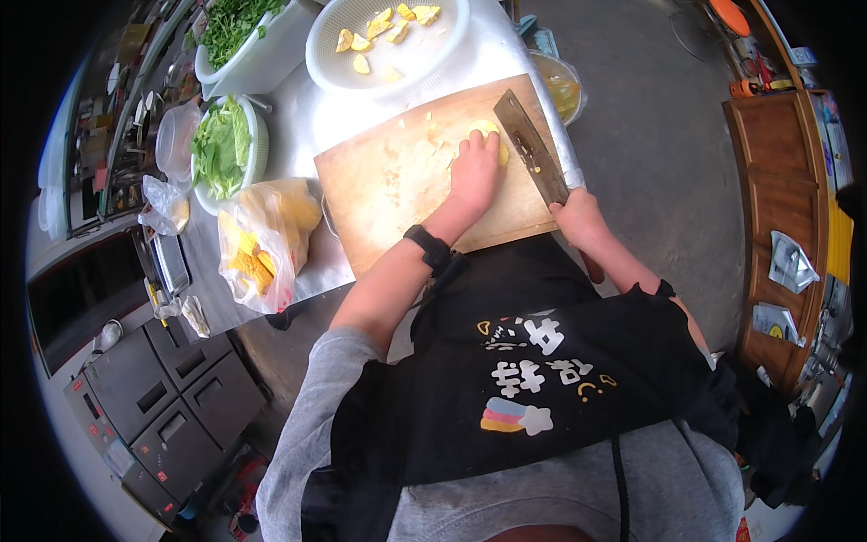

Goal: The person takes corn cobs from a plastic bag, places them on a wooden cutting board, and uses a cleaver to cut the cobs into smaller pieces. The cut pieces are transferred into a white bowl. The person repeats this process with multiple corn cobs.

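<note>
My left hand [476, 166] presses on a piece of yellow corn [483, 127] near the right side of a wooden cutting board [399, 196], its fingers curled over the piece. My right hand [577, 215] grips the handle end of a cleaver [531, 150], whose broad dark blade lies over the board's right part, just right of the corn, with small yellow bits stuck on it. Pale crumbs are scattered on the board. Beyond it, a white plastic colander [325, 68] holds several cut yellow chunks. A plastic bag [278, 237] with more corn stands left of the board.
The metal table [298, 139] also carries a basket of leafy greens [257, 146] and a white tub of green herbs [261, 68] at the left. A bag-lined bin [572, 74] with scraps stands past the table's right edge. A wooden cabinet [772, 176] is farther right.
</note>
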The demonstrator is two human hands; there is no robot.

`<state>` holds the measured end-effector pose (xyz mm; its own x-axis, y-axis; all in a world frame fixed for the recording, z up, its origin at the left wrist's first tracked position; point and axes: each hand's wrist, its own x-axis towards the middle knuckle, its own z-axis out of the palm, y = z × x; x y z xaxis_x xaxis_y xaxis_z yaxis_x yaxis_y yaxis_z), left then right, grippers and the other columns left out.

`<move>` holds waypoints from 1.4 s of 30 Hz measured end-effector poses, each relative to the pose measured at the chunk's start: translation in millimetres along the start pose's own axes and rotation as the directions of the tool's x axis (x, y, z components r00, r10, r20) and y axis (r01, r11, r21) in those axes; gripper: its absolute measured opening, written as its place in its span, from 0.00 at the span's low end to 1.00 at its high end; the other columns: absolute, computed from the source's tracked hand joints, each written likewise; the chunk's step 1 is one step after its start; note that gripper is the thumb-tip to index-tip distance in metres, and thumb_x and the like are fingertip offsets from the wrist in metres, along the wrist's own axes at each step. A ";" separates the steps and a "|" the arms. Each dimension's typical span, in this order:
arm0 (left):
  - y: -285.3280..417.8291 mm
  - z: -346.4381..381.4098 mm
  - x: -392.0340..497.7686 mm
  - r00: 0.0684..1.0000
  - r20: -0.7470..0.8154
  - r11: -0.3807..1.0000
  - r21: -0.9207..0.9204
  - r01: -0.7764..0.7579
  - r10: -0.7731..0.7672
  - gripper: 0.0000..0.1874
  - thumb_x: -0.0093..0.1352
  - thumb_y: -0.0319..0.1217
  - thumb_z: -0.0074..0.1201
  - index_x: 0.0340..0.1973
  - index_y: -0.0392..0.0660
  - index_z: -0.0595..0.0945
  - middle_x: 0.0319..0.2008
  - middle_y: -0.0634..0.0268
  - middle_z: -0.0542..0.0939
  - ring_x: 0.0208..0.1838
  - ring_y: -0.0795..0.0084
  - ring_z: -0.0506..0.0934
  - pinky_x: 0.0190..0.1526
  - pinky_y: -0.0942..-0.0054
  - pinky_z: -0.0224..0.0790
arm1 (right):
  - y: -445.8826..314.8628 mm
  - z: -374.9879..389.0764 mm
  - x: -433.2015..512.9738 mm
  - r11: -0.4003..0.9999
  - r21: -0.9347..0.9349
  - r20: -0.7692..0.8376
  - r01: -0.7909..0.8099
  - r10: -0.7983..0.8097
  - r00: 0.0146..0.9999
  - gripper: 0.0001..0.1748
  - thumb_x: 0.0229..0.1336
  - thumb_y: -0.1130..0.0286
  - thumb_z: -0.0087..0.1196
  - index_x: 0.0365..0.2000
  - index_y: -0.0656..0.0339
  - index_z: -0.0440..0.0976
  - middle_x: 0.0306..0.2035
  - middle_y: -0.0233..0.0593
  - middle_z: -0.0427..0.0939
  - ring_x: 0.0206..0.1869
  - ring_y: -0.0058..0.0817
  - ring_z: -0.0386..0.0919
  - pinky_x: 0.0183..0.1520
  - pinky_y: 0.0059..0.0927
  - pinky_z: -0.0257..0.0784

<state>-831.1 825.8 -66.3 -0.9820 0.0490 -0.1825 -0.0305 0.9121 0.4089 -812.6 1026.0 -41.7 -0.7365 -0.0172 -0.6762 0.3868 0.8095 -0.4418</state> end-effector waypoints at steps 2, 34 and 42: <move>-8.6 -10.3 -4.1 0.997 -0.076 0.992 -0.123 0.002 -0.012 0.29 0.57 0.29 0.67 0.54 0.40 0.74 0.49 0.49 0.73 0.49 0.47 0.76 0.49 0.59 0.75 | 0.7 -0.3 0.9 1.000 0.002 0.004 -0.002 0.002 1.000 0.21 0.60 0.65 0.59 0.39 0.80 0.74 0.31 0.60 0.81 0.31 0.47 0.82 0.31 0.41 0.78; -105.4 -14.5 -117.5 0.988 -0.134 0.973 -0.226 0.050 -0.082 0.33 0.57 0.29 0.68 0.57 0.35 0.72 0.54 0.47 0.74 0.57 0.47 0.74 0.59 0.60 0.69 | -15.5 -10.6 -27.3 0.986 -0.007 -0.066 0.164 -0.164 0.984 0.19 0.62 0.65 0.56 0.38 0.79 0.76 0.34 0.69 0.80 0.43 0.60 0.80 0.47 0.49 0.76; -107.9 -19.6 -123.0 0.989 -0.090 0.938 -0.338 0.082 -0.118 0.39 0.57 0.25 0.67 0.63 0.35 0.67 0.57 0.44 0.72 0.61 0.45 0.71 0.62 0.60 0.67 | -75.4 -6.8 -74.3 0.924 -0.110 0.160 0.367 -0.348 0.924 0.14 0.64 0.68 0.53 0.39 0.71 0.79 0.33 0.64 0.80 0.40 0.58 0.80 0.48 0.49 0.74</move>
<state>-710.7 713.4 -70.5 -0.9842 -0.0959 -0.1488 -0.1717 0.7215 0.6708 -790.9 970.3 45.8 -0.7261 -0.3912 -0.5655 0.0262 0.8061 -0.5912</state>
